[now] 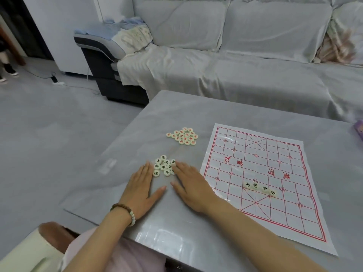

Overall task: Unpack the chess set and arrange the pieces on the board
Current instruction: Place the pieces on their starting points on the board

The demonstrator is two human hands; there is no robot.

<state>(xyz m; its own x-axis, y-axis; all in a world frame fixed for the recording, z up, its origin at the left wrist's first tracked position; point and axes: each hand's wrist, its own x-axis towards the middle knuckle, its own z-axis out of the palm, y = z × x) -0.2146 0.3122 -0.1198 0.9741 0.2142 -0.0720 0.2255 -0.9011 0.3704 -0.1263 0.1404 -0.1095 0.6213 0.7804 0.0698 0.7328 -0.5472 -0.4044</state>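
Now both hands flat, fingers straight: L hand [140, 190] & R hand [191, 188] flank black pile [164, 165] on table [196, 110], R fingertips [177, 165] hiding some pcs. Red pile [182, 136] beyond; 4 pcs [264, 188] on board [261, 165], marks blurry.

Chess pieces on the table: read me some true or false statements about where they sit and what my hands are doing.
1. The red-lettered pile lies on the board. False: it sits on the table, beside the board.
2. Four black-lettered pieces form a row on the board. True.
3. The left hand and right hand lie flat, flanking the black-lettered pile. True.
4. The right hand pinches a piece. False: its fingers are straight, holding nothing.
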